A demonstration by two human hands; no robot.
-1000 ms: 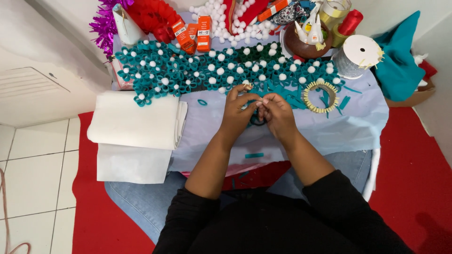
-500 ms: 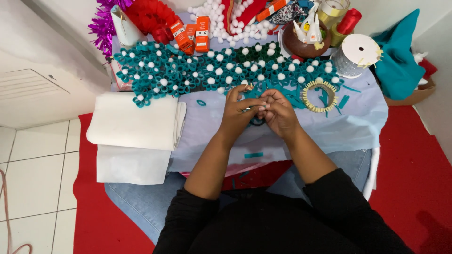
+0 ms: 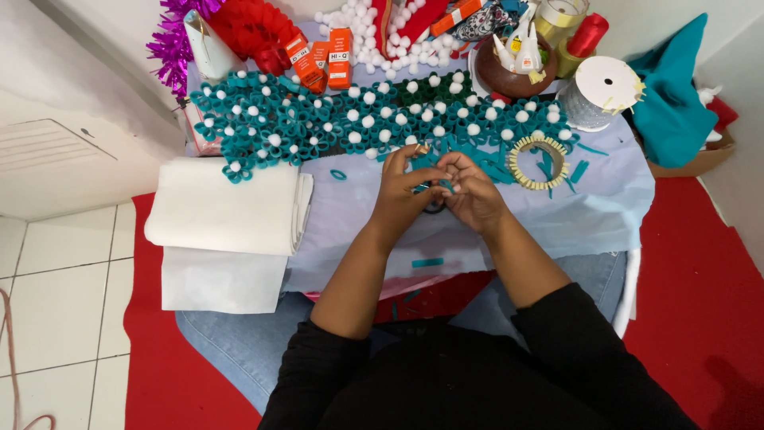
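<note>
Pinching together over the pale cloth (image 3: 557,215), the left hand (image 3: 404,191) and right hand (image 3: 475,193) meet fingertip to fingertip, clamped on a small teal strip (image 3: 442,185). It sits just below the teal flower mat (image 3: 318,119), with a ring (image 3: 539,162) near the right hand.

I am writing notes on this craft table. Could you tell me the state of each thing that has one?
Left hand: fingers pinched on a small teal strip.
Right hand: fingertips on the same strip.
White cloth: folded, lying flat.
Ribbon spool: lying on its side.
Brown bowl: upright, holding glue bottles.
Loose teal ring: lying flat, apart from the rest.
</note>
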